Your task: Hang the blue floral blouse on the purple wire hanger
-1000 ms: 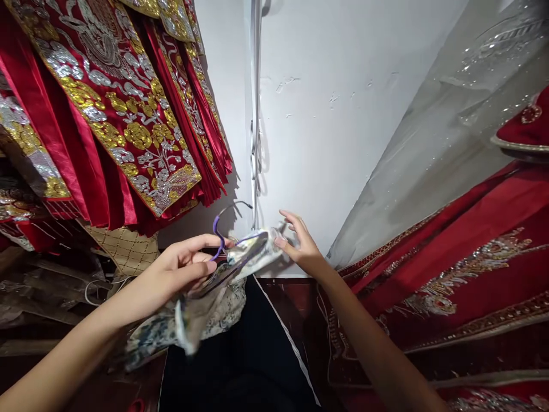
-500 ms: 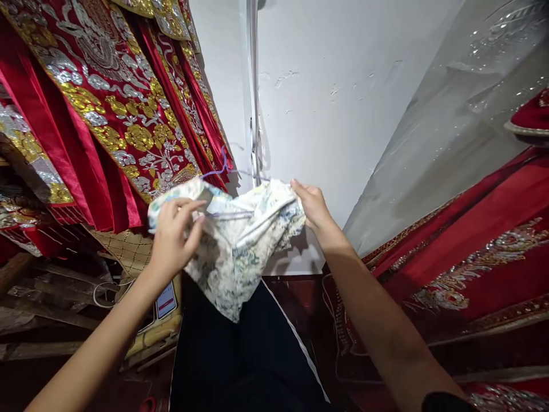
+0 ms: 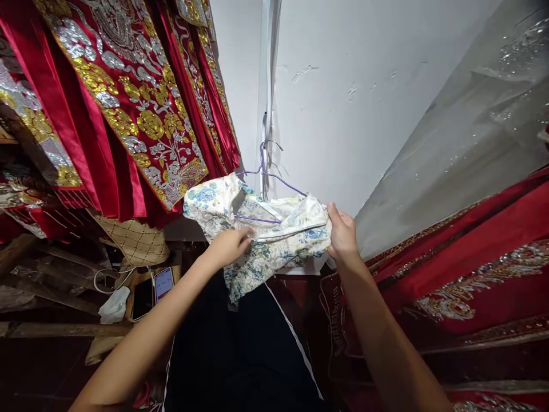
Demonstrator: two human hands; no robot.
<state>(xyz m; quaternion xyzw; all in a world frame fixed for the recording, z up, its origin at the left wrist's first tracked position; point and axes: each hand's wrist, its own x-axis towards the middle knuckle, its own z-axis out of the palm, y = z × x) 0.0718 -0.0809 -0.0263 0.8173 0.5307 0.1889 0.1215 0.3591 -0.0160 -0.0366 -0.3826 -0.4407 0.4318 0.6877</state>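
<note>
A white blouse [image 3: 278, 252] with blue and yellowish flowers hangs spread on a purple wire hanger [image 3: 286, 184]. The hanger's hook points up in front of the wall, and its lower bar shows through the neck opening. My left hand [image 3: 229, 247] is closed at the front edge of the neckline, thumb and fingers pinching the cloth. At the sleeve end on the right, my right hand [image 3: 343, 233] grips the blouse with the thumb on top. Its other fingers are partly hidden behind the fabric.
Red garments with gold and silver sequins [image 3: 150, 123] hang at the left. A sheer grey-white fabric [image 3: 433, 154] and red beaded cloth [image 3: 463, 274] hang at the right. Phones [image 3: 163, 282] and a crumpled white tissue [image 3: 114, 304] lie at lower left, and a white wall [image 3: 343, 103] stands ahead.
The blouse has shifted right and opened out, showing its neckline and hanger more fully. My left hand has moved right and down from the left shoulder to the neckline; my right hand keeps its grip.
</note>
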